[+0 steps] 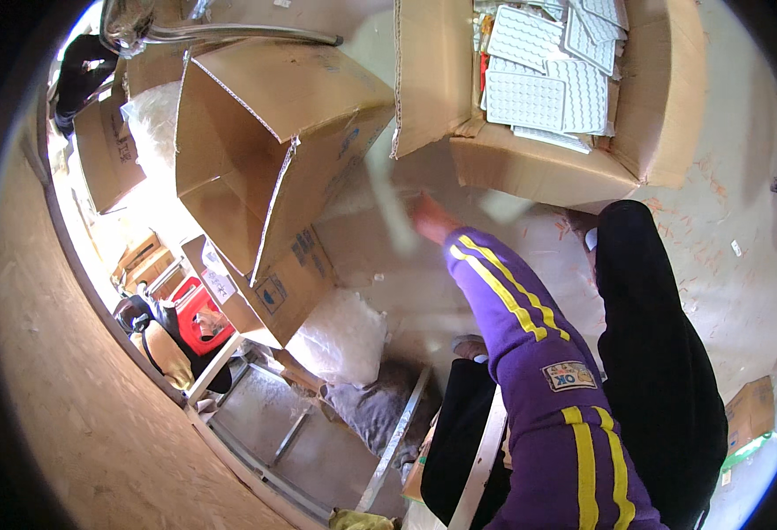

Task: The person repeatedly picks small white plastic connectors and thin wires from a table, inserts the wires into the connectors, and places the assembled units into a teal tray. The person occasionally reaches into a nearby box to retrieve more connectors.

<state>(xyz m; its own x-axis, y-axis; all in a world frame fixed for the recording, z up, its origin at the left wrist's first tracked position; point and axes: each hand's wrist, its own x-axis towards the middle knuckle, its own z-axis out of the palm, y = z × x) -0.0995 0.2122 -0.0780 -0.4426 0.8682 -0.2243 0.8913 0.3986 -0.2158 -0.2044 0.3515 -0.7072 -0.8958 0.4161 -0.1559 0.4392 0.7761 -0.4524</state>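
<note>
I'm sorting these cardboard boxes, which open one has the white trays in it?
The open box at the top right, heaped with white dimpled trays. The big open box left of it shows only bare cardboard inside.

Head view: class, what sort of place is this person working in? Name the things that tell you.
Probably a packing or storage room in a workshop. Clues: an open empty carton tipped on its side, a second carton full of white moulded trays, and a bare, scuffed concrete floor.

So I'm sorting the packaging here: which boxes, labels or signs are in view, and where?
Empty brown cardboard box: upper left, tipped open, dark printed marks on its side.
Brown cardboard box of white moulded trays: top right, flaps open.
Small brown carton: floor, far right.
Blurred right hand: centre, between the boxes.
</note>
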